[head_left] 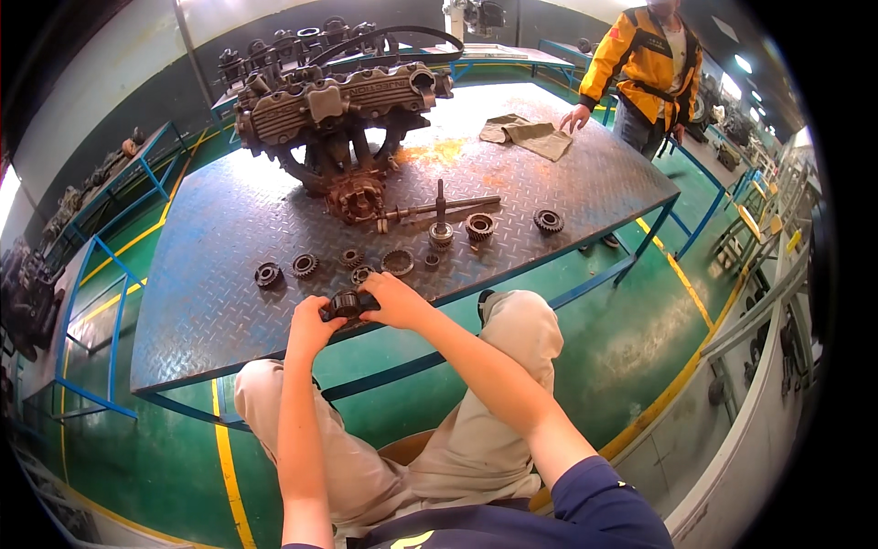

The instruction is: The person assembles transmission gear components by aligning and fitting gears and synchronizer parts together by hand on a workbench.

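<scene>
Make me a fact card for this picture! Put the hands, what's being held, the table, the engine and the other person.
Left hand: gripping one side of the dark toothed metal part
Right hand: gripping its other side
Worktop: grey diamond-patterned metal table
Engine: large rusty-brown metal engine on the table
Small parts: round dark metal gears in front of the engine
Cloth: crumpled khaki fabric
Other person: orange-yellow and black jacket, one hand near the cloth
</scene>
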The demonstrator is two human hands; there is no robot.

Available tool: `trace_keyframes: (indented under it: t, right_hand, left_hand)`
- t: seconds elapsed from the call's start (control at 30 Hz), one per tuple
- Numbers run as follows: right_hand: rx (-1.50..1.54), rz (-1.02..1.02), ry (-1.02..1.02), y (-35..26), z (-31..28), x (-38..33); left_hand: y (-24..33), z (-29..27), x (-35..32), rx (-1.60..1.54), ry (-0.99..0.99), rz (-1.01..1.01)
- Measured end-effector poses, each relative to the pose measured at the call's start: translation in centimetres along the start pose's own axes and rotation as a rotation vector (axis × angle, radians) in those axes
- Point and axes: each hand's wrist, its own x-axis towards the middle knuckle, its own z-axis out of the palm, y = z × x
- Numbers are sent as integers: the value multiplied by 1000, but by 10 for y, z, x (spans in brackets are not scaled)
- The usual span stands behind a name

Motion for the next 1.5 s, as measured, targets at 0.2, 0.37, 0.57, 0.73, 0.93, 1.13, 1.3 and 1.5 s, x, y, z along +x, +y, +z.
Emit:
trace_keyframes:
  t: [0.2,0.37,0.57,0.73,0.93,1.13,1.3,1.5]
  right_hand:
    - [25,-24,34,1,0,-2]
    - [90,-72,71,2,1,1]
    - [68,-118,150,-2,-12,3]
    - [-8,-135,178,-2,-13,1]
    - [53,-134,151,-7,-9,0]
    - [22,-49,96,11,-7,6]
    - [59,-11,59,12,5,3]
    - [59,-61,37,19,3,7]
  left_hand:
    - [2,5,2,-33,-2,32]
    - [2,5,0,-54,30,67]
    - [6,8,1,-87,52,116]
    - [23,9,-1,-156,67,146]
    - [17,21,1,-154,39,219]
    - [8,22,7,-164,89,231]
    - [-3,21,3,-159,73,133]
    - [-21,25,6,-168,53,101]
